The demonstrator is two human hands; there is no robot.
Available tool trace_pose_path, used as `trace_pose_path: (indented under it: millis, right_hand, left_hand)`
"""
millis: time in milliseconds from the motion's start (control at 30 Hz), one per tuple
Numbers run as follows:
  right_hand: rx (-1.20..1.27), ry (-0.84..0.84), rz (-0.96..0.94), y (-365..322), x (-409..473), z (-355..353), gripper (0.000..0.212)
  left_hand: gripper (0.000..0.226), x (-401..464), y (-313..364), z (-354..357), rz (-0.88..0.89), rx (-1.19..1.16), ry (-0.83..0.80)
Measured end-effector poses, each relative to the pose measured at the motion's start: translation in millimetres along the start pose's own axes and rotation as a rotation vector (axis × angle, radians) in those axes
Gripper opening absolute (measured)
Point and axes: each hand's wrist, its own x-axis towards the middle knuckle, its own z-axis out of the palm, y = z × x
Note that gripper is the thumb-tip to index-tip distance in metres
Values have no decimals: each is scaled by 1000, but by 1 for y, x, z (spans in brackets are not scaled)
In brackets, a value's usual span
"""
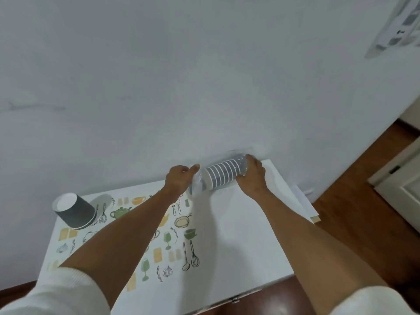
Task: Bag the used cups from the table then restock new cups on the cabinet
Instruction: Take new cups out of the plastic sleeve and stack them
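A sleeve of stacked grey paper cups (223,173) in clear plastic wrap lies on its side at the back of the white cabinet top (245,235), against the wall. My right hand (252,172) grips the sleeve's far right end. My left hand (179,179) pinches the loose plastic at its left, open end. A short stack of grey cups (75,211) stands upside down at the back left corner of the cabinet.
A mat printed with kitchen utensils (172,242) covers the left part of the cabinet top. The white wall (181,87) rises right behind the cabinet. Wooden floor (363,212) and a white door (404,178) lie to the right.
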Motion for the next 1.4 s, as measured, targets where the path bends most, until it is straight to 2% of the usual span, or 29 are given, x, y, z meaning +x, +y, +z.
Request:
trace_pose_path:
  millis: [67,200,300,400,567,767,900,1033,1133,1267,1333,1400]
  right_hand:
    - [-158,-92,10,5,26,-4,96]
    - [-448,-265,-76,14,68,-13,114]
    - [-597,-385,-171,26,94,-18,108]
    - [-743,-399,-270,37,96,-18,94]
    - [-586,-403,-385,60,92,-15,68]
    - [-538,-451,-403,18,78,-13,52]
    - [-515,-431,-470,-18,58,10,44]
    - [-482,-391,-434,-48,25,38,32]
    - [-471,-379,-406,-63,2,58,27]
    - [-417,-340,-410,-71,-27,80,41]
    - [-473,-330,-429,-73,-44,85,31]
    - [-500,-302,-407,-72,-57,84,32]
  left_hand:
    - [53,5,7,3,-48,-32,27]
    - [23,5,9,9,-153,-116,36]
    - [15,1,13,19,-166,-214,67]
    - [13,0,15,23,-158,-345,111]
    - [13,-13,20,35,-123,-404,236]
    - [20,-26,20,0,-62,-366,284]
    - [20,-43,7,-51,-33,-320,204]
    - [18,-56,-15,-104,-38,-359,124]
    - [36,-63,-35,-135,-39,-426,87]
    - [5,-78,-60,-163,-40,-505,58]
    - [7,-82,-75,-171,-59,-496,27]
    - [11,-86,-87,-174,-59,-453,-7]
